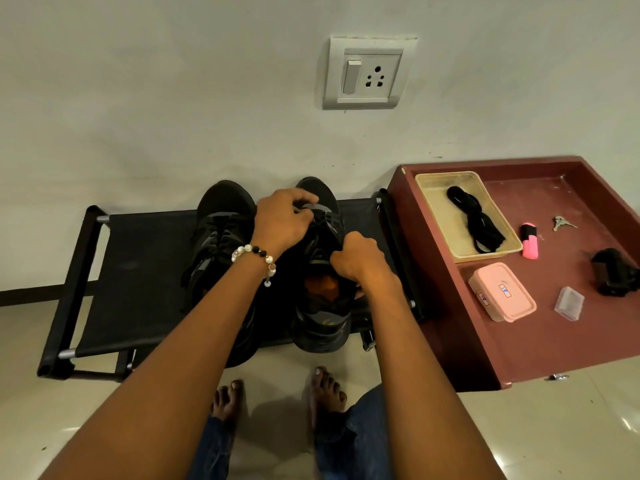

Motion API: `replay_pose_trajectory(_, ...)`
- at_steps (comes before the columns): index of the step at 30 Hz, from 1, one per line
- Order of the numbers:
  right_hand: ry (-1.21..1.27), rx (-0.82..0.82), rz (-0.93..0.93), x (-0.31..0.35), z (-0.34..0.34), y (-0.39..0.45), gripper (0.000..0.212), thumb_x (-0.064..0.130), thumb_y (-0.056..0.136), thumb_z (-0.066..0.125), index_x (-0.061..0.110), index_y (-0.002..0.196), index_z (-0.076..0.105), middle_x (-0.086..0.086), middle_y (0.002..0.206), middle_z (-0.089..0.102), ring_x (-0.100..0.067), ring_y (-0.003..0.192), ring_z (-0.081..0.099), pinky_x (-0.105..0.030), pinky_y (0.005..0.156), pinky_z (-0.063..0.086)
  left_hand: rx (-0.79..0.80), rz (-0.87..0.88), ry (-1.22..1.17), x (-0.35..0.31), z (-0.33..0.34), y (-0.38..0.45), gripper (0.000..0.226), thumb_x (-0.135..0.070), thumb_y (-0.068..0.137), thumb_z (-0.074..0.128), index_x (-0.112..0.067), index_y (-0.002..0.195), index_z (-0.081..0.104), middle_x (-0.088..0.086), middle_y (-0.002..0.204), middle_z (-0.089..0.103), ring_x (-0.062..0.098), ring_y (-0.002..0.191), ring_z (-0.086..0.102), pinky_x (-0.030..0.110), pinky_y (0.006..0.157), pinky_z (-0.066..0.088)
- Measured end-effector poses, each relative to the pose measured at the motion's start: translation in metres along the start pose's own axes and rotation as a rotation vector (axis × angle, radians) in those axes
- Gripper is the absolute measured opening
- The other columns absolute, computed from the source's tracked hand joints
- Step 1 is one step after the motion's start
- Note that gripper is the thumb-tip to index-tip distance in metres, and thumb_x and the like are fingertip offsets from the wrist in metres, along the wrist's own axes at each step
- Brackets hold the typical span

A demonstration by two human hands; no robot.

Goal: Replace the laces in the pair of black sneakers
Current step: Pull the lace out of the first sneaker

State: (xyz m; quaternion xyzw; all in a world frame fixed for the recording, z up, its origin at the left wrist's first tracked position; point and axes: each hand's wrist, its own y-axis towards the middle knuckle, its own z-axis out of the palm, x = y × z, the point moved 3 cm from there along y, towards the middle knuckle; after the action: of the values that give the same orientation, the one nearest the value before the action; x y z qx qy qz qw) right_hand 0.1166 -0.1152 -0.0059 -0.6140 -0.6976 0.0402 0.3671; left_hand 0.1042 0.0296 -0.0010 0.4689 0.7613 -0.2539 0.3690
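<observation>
Left hand (282, 220) pinches lace on right sneaker (320, 268); right hand (356, 259) at 4 o'clock grips its collar.

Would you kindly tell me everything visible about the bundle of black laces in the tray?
The black laces look like flat fabric cord, gathered into a loose folded bundle. They lie diagonally in the shallow beige plastic tray on the dark red table. Only the tray floor touches them; neither hand is near them.
</observation>
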Motion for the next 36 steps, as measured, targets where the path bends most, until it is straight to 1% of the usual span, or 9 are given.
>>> replay_pose_trajectory(3, -0.003, -0.006, -0.004, 0.000, 0.001, 0.001, 0.026, 0.022, 0.095, 0.051, 0.005, 0.115, 0.049, -0.018, 0.120, 0.052, -0.037, 0.104, 0.055, -0.042, 0.081, 0.050, 0.048, 0.097, 0.203, -0.006, 0.006, -0.003, 0.014, -0.023, 0.084, 0.070, -0.020, 0.095, 0.078, -0.001, 0.093, 0.074, 0.015, 0.087, 0.066, 0.031, 0.084, 0.055)
replay_pose_trajectory(9, -0.007, -0.014, -0.007, 0.000, 0.002, 0.003, 0.031, 0.024, 0.094, 0.053, 0.004, 0.119, 0.049, -0.020, 0.122, 0.052, -0.039, 0.107, 0.056, -0.042, 0.082, 0.048, -0.026, 0.146, 0.498, -0.009, 0.019, -0.001, 0.027, -0.016, 0.089, 0.058, -0.008, 0.065, 0.063, 0.006, 0.070, 0.057, 0.018, 0.062, 0.052, 0.026, 0.054, 0.042)
replay_pose_trajectory(13, -0.007, -0.018, -0.017, 0.000, 0.002, 0.002, 0.023, 0.022, 0.095, 0.052, 0.006, 0.111, 0.050, -0.019, 0.120, 0.054, -0.038, 0.105, 0.055, -0.038, 0.076, 0.045, 0.099, 0.133, 0.563, -0.006, 0.028, 0.000, 0.026, -0.019, 0.100, 0.045, -0.003, 0.085, 0.057, 0.014, 0.091, 0.053, 0.027, 0.085, 0.055, 0.030, 0.062, 0.034)
replay_pose_trajectory(17, -0.008, -0.014, -0.016, 0.000, 0.002, 0.002, 0.024, 0.022, 0.095, 0.051, 0.006, 0.113, 0.050, -0.018, 0.120, 0.053, -0.037, 0.106, 0.055, -0.038, 0.077, 0.046, 0.161, -0.042, 0.302, -0.001, 0.019, 0.001, 0.037, -0.010, 0.099, 0.043, -0.004, 0.062, 0.043, 0.011, 0.068, 0.051, 0.033, 0.076, 0.056, 0.033, 0.061, 0.039)
replay_pose_trajectory(22, -0.021, -0.007, -0.011, -0.001, 0.002, 0.005, 0.025, 0.022, 0.094, 0.052, 0.007, 0.114, 0.050, -0.016, 0.119, 0.052, -0.036, 0.104, 0.055, -0.039, 0.079, 0.048, 0.135, -0.338, -0.270, 0.010, -0.004, 0.004, 0.024, -0.009, 0.099, 0.044, 0.004, 0.085, 0.058, 0.026, 0.087, 0.063, 0.021, 0.061, 0.062, 0.027, 0.054, 0.056)
replay_pose_trajectory(26, -0.010, -0.018, -0.020, -0.003, 0.001, 0.008, 0.024, 0.022, 0.091, 0.058, 0.008, 0.108, 0.051, -0.015, 0.110, 0.053, -0.037, 0.097, 0.058, -0.046, 0.081, 0.055, -0.033, -0.151, 0.258, 0.018, -0.023, 0.006, 0.023, -0.014, 0.088, 0.058, 0.000, 0.073, 0.069, 0.017, 0.097, 0.070, 0.033, 0.088, 0.066, 0.049, 0.082, 0.055)
replay_pose_trajectory(29, 0.014, -0.108, -0.148, 0.002, -0.003, 0.011, 0.035, 0.027, 0.087, 0.063, 0.011, 0.118, 0.056, -0.013, 0.112, 0.060, -0.034, 0.099, 0.061, -0.044, 0.086, 0.054, -0.088, -0.085, 0.578, 0.000, -0.030, -0.006, 0.015, -0.026, 0.089, 0.061, -0.018, 0.094, 0.072, 0.007, 0.116, 0.058, 0.037, 0.116, 0.050, 0.055, 0.098, 0.038)
replay_pose_trajectory(33, -0.051, -0.236, -0.396, 0.016, -0.004, 0.011, 0.050, 0.016, 0.090, 0.060, 0.021, 0.138, 0.050, -0.015, 0.124, 0.053, -0.034, 0.115, 0.053, -0.042, 0.095, 0.049, 0.234, -0.077, 0.304, -0.013, -0.026, -0.020, 0.019, -0.032, 0.086, 0.069, -0.015, 0.094, 0.073, 0.007, 0.093, 0.071, 0.026, 0.086, 0.067, 0.039, 0.080, 0.056)
replay_pose_trajectory(36, -0.134, -0.241, -0.438, 0.020, 0.001, 0.011, 0.048, 0.005, 0.090, 0.049, 0.019, 0.136, 0.054, -0.015, 0.127, 0.048, -0.036, 0.118, 0.046, -0.045, 0.094, 0.048, 0.463, -0.107, 0.418, -0.008, -0.011, -0.033, 0.029, -0.033, 0.084, 0.071, -0.010, 0.097, 0.060, 0.006, 0.084, 0.063, 0.021, 0.064, 0.061, 0.033, 0.061, 0.055)
